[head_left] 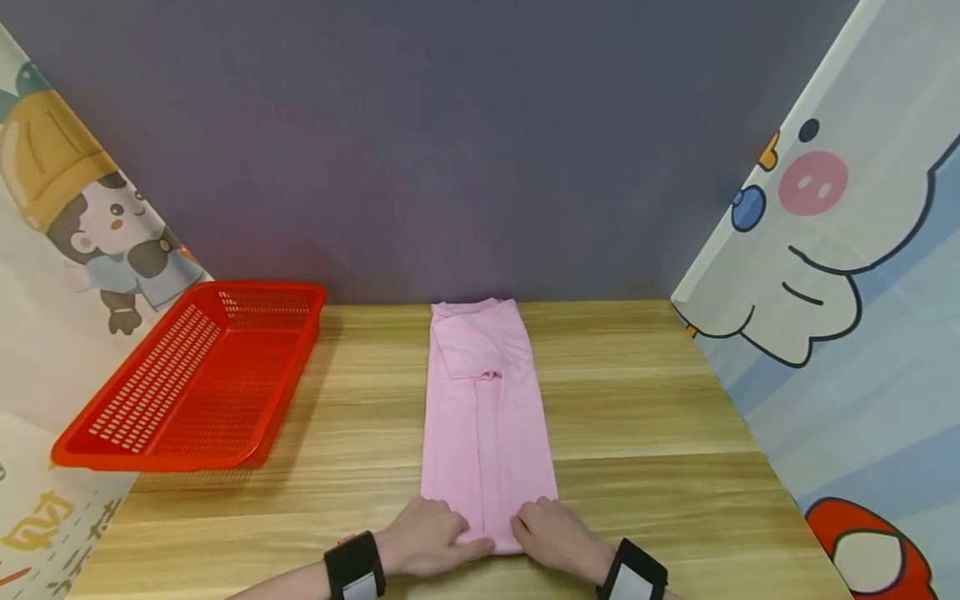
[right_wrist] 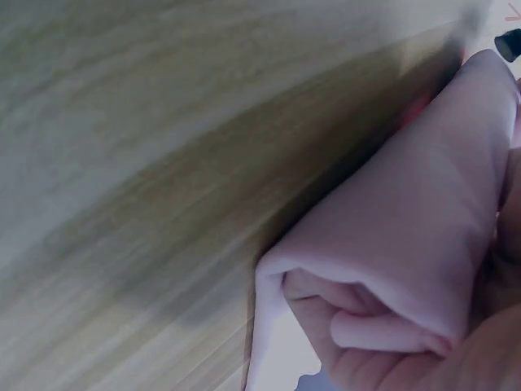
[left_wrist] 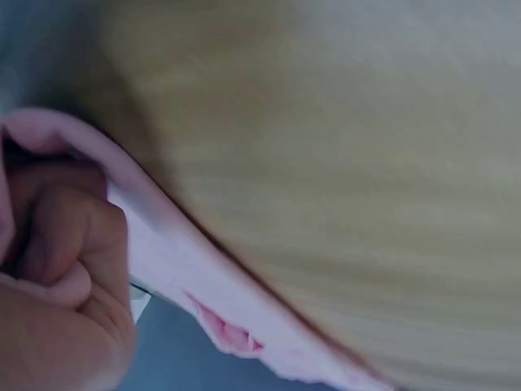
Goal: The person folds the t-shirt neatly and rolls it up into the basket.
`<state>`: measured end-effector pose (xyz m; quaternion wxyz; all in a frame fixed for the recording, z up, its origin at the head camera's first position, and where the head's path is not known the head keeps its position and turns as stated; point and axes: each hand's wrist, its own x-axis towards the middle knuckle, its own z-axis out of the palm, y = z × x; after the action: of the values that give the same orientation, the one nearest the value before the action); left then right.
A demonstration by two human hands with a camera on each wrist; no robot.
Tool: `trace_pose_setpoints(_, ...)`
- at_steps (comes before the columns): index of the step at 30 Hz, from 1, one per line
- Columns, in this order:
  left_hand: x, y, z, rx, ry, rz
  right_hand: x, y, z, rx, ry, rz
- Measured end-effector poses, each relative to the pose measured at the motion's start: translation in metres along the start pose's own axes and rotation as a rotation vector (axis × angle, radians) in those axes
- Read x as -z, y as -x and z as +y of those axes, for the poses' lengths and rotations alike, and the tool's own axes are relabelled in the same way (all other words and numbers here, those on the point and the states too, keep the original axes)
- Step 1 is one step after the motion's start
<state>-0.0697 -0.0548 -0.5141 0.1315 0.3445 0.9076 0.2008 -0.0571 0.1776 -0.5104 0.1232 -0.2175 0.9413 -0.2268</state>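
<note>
A pink shirt, folded into a long narrow strip, lies lengthwise on the wooden table. A sleeve is folded over its far part, with the cuff opening near the middle. At the left corner of the near end, my left hand grips the cloth; in the left wrist view its fingers curl into the fabric. My right hand holds the right corner of the same end. Close up in the right wrist view, a fold of the shirt wraps over the right fingers. Some fingertips are hidden under the cloth.
On the left of the table stands a red plastic basket with perforated sides. A dark grey panel rises behind the table. Printed cartoon sheets flank it, one at left and one at right.
</note>
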Motion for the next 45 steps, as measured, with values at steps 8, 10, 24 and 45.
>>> trace_pose_setpoints(8,-0.001,0.000,-0.006,-0.186,-0.178,-0.012,-0.001,0.000,0.001,0.015,0.078,0.013)
trace_pose_setpoints(10,-0.002,0.000,-0.006,-0.197,-0.187,-0.019,-0.001,0.001,0.000,0.034,0.109,0.019)
trace_pose_setpoints(24,-0.005,-0.003,-0.004,-0.116,-0.147,0.002,-0.003,0.011,-0.005,0.329,0.332,0.217)
trace_pose_setpoints(45,-0.016,0.002,0.007,-0.029,-0.197,0.190,-0.009,-0.002,0.002,0.250,0.157,0.145)
